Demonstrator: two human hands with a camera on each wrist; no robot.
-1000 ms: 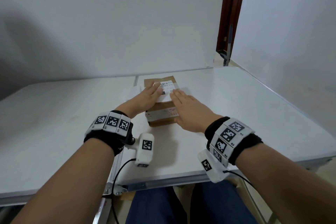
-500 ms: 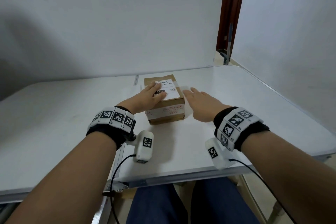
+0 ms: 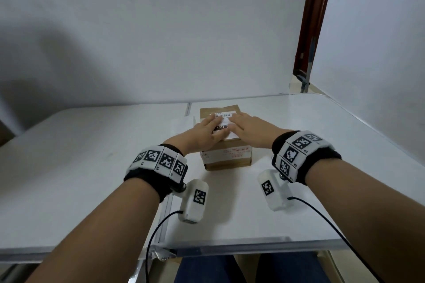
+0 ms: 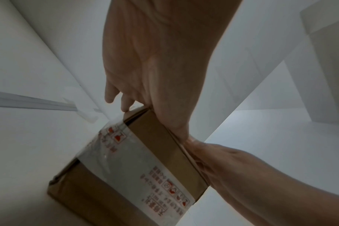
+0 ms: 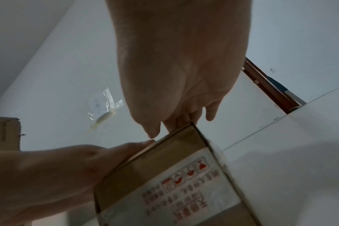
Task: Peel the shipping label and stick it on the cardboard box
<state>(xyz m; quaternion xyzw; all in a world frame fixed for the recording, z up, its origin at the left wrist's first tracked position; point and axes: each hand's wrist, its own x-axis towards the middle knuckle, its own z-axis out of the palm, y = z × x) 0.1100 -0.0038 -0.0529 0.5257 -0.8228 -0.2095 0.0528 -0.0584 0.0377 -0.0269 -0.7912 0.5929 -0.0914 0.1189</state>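
Observation:
A small brown cardboard box (image 3: 226,160) stands on the white table (image 3: 92,149), sealed with printed tape (image 4: 130,160) across its near side. A white shipping label (image 3: 225,115) with a barcode lies flat on the box top. My left hand (image 3: 207,130) lies flat on the label's left part, fingers straight. My right hand (image 3: 247,130) lies flat on the label's right part, fingers straight. The wrist views show both palms resting on the top of the box (image 5: 164,175). Most of the label is hidden under the hands.
A thin white sheet (image 3: 184,123) lies on the table left of the box. A seam (image 3: 187,108) splits the table behind the box. The wall stands close behind, and a dark door frame (image 3: 310,30) is at the back right.
My right hand has moved left from the table beside the box back onto the label. My left hand stays on the box top.

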